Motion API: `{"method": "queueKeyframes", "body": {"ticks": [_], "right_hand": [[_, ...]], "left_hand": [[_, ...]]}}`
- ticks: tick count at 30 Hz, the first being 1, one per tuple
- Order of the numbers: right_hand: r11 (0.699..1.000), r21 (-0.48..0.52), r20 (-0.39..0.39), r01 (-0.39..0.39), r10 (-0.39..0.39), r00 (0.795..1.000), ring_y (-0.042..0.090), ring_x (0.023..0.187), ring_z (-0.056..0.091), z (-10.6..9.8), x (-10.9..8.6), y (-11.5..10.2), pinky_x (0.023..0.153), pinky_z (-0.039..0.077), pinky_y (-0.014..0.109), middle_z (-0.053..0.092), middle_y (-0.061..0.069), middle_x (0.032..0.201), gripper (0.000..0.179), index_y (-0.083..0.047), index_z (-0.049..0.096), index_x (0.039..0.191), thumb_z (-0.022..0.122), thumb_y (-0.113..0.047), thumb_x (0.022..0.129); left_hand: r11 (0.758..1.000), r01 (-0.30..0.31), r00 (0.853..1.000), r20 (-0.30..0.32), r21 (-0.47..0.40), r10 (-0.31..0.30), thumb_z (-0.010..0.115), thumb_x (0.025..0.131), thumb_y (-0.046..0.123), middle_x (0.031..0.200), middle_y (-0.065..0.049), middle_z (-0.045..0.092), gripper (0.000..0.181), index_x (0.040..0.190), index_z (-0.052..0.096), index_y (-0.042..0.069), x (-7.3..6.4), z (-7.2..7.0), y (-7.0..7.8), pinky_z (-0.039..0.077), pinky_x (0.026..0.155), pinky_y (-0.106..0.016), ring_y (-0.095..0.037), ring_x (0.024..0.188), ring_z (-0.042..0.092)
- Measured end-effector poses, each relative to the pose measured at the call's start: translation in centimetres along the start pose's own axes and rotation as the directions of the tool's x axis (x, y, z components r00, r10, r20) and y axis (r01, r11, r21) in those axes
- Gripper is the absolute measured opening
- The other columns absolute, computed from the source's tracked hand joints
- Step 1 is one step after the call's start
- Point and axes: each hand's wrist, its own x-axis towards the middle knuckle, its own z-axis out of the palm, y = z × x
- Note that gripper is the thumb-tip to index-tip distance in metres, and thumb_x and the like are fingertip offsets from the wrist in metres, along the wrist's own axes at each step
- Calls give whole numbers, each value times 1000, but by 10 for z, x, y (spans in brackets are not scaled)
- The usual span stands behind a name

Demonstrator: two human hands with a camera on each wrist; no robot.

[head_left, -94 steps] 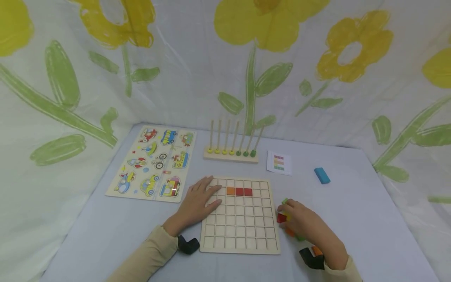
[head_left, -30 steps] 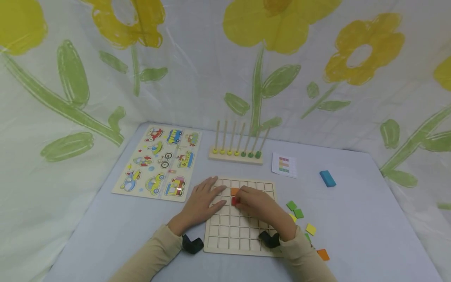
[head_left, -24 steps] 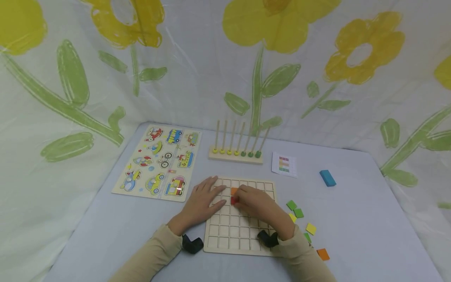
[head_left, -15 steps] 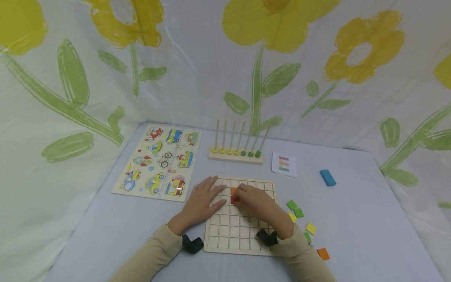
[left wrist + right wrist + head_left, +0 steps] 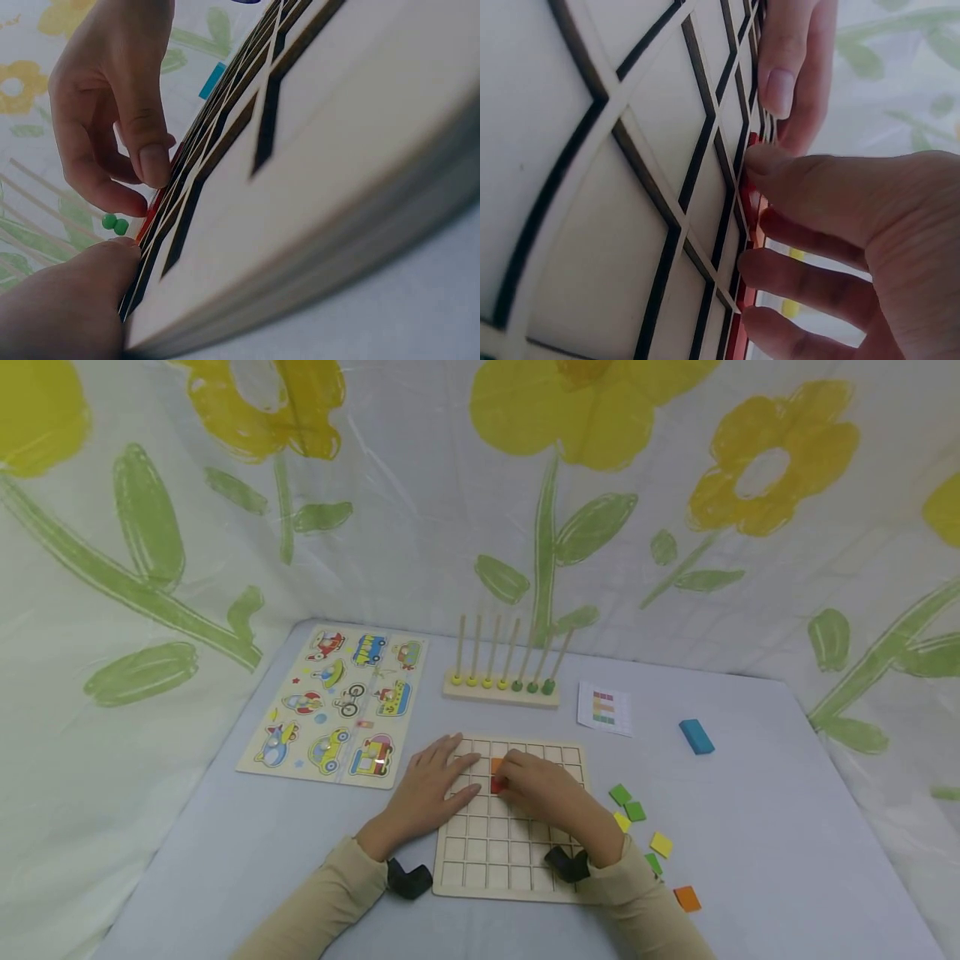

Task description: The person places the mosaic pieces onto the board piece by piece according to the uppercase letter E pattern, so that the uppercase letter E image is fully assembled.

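Observation:
A wooden grid board (image 5: 495,852) lies on the pale table. My left hand (image 5: 431,789) rests flat, fingers straight, on the board's left edge. My right hand (image 5: 512,779) reaches over the upper cells and pinches a red tile (image 5: 496,786) just below an orange tile (image 5: 496,766). The hand hides the cells to the right of these. In the left wrist view my right hand's thumb and forefinger (image 5: 154,161) hold the red tile (image 5: 155,204) at the board surface. The right wrist view shows my thumb (image 5: 780,161) on the red tile's edge (image 5: 748,206).
Loose green tiles (image 5: 627,803), a yellow one (image 5: 662,844) and an orange one (image 5: 686,898) lie right of the board. Behind stand a peg rack (image 5: 501,687), a pattern card (image 5: 602,707) and a blue block (image 5: 696,736). A vehicle puzzle (image 5: 337,706) lies at the left.
Three seconds ago my right hand was at the loose tiles right of the board; it now holds a red tile over the board. In the last second it has barely moved. The left hand stayed put.

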Motion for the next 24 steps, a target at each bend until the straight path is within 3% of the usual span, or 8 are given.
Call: {"method": "queueKeyframes", "body": {"ticks": [8,16,20,24], "right_hand": [[1000,-16,16,-20,20,1000,3,79,55,1,0,-1,70,50,21,59,-9,91,10,-16,66,96,71,-21,88],[1000,26,-14,17,-17,1000,5,82,58,-1,-2,3,71,51,23,61,-8,93,11,-17,66,98,70,-19,88],[995,53,27,-80,79,997,6,83,59,-12,-11,14,74,52,26,62,-8,95,14,-17,66,103,69,-21,89],[974,50,83,-220,216,973,9,86,61,-28,-29,30,76,52,30,64,-7,97,18,-16,65,106,69,-21,89]], "left_hand": [[1000,-2,1000,-4,-5,2,47,96,52,154,-11,31,52,140,48,24,0,1,0,26,110,-53,-29,144,23],[1000,-2,1000,-8,-10,2,48,96,50,154,-11,32,51,140,49,24,0,-1,1,26,109,-55,-30,143,24],[1000,-2,1000,-3,-5,2,47,96,51,154,-11,31,52,140,49,24,0,-1,1,25,110,-54,-29,144,23],[1000,-1,1000,0,-10,1,48,96,50,154,-11,31,52,140,49,23,0,-2,1,25,110,-54,-29,144,23]]}}
